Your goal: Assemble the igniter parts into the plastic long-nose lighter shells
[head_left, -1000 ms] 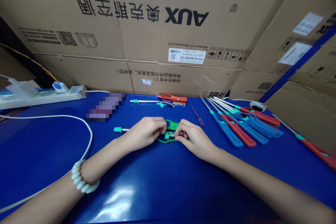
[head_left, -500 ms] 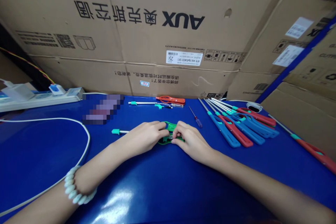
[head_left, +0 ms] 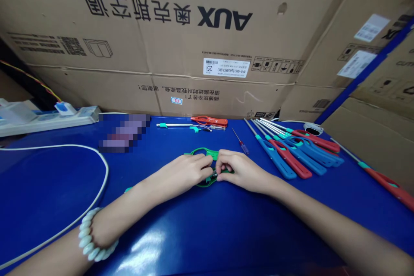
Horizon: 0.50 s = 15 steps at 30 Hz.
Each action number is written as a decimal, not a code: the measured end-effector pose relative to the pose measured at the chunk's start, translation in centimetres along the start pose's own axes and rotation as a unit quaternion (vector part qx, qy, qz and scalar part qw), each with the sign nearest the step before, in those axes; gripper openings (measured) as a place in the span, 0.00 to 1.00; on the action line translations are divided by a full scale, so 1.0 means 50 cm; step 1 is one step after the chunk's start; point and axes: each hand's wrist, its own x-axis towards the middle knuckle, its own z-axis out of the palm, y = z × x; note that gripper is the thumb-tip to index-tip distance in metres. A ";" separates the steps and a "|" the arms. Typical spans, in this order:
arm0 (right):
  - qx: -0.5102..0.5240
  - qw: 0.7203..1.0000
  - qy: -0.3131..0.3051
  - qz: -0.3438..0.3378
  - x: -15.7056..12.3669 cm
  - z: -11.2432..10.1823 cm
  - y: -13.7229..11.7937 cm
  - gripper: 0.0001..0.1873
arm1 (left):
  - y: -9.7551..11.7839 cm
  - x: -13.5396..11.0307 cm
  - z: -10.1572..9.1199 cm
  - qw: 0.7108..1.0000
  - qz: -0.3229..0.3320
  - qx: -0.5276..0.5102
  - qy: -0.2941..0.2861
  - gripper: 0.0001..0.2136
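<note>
My left hand (head_left: 194,168) and my right hand (head_left: 239,170) meet over an opened green long-nosed lighter casing (head_left: 204,185) on the blue table. The left fingers are bent and pressed onto this casing half, covering most of it. Close beside them, the right thumb and index finger pinch at small parts inside, too hidden to name. Just behind my fingertips lies another green casing half (head_left: 211,154). A teal nozzle tip (head_left: 128,189) peeks out behind my left forearm; its rod is hidden.
At the back lie a red lighter casing half (head_left: 220,122), a metal lighter tube (head_left: 176,125) and small loose parts. A purple-handled screwdriver (head_left: 243,148) sits right of centre. Several blue and red lighters (head_left: 281,164) are on the right. A power strip (head_left: 71,116) and white cable (head_left: 105,172) lie left.
The green casing half under my hands has turned, its nozzle end swinging toward me behind my left forearm. Both hands have moved slightly right. More of the rear green half shows.
</note>
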 end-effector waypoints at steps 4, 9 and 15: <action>-0.021 1.000 -0.003 -0.003 -0.003 0.001 -0.003 0.09 | 0.001 -0.001 0.001 1.000 0.008 -0.007 0.015 0.08; -0.052 0.999 -0.010 -0.001 -0.005 0.004 -0.007 0.10 | -0.002 -0.006 0.009 0.999 0.010 -0.032 0.035 0.10; -0.018 1.000 0.006 0.018 -0.001 0.010 -0.006 0.09 | -0.008 -0.010 0.016 0.996 -0.004 -0.080 0.033 0.11</action>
